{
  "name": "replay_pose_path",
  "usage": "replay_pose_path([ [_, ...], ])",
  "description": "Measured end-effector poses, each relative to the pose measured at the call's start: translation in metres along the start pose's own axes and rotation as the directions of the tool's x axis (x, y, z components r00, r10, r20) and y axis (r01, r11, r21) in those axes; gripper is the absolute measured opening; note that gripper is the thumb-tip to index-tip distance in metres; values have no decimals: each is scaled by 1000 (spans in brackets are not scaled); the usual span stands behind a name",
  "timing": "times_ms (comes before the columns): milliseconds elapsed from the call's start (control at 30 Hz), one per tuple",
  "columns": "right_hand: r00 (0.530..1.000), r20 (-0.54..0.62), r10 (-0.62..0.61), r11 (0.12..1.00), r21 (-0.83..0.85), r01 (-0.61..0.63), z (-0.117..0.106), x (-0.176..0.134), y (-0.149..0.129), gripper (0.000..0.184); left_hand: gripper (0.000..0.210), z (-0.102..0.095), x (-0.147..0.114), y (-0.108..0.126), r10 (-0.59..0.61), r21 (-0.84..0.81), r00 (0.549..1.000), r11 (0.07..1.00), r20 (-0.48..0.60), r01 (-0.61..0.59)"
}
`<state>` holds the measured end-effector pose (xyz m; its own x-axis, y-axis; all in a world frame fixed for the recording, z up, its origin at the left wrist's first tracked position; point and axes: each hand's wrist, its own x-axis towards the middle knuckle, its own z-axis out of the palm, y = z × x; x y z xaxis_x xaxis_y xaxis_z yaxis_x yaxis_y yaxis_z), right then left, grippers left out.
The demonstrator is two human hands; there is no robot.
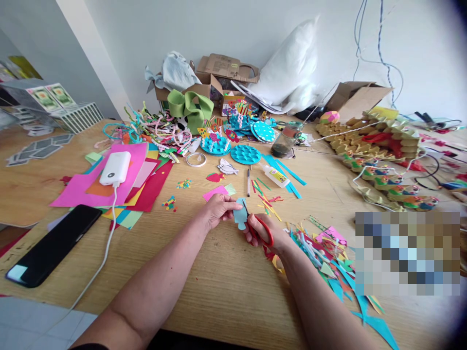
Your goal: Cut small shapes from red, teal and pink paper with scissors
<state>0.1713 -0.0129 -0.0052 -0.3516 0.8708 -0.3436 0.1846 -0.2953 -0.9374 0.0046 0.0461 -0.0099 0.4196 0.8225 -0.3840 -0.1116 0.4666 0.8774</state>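
Between the thumb and fingers of my left hand (220, 210) is a small piece of light blue paper (240, 217), partly cut, with a notched lower end. My right hand (268, 231) grips red-handled scissors (269, 237), and their dark blades lie against the paper's right side. Beyond my hands, pink paper (214, 193) lies flat on the table. Farther off are a red fish cutout (215, 177) and a white fish cutout (227, 166) with drawn lines. A pen (248, 182) and a white glue bottle (276, 175) lie close by.
Coloured paper scraps (328, 257) are heaped right of my right arm. At left are stacked coloured sheets (91, 177), a white power bank (116, 168) with a cable, and a black phone (53, 245). Egg cartons (365, 138) and a glass jar (287, 139) stand farther back.
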Motion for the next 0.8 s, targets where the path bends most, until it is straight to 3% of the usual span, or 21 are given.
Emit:
replay_pose_path([
  [800, 1000, -13, 15, 999, -33, -15, 1, 0, -3, 67, 13, 1, 0, 0, -10, 8, 1000, 1000, -17, 10],
])
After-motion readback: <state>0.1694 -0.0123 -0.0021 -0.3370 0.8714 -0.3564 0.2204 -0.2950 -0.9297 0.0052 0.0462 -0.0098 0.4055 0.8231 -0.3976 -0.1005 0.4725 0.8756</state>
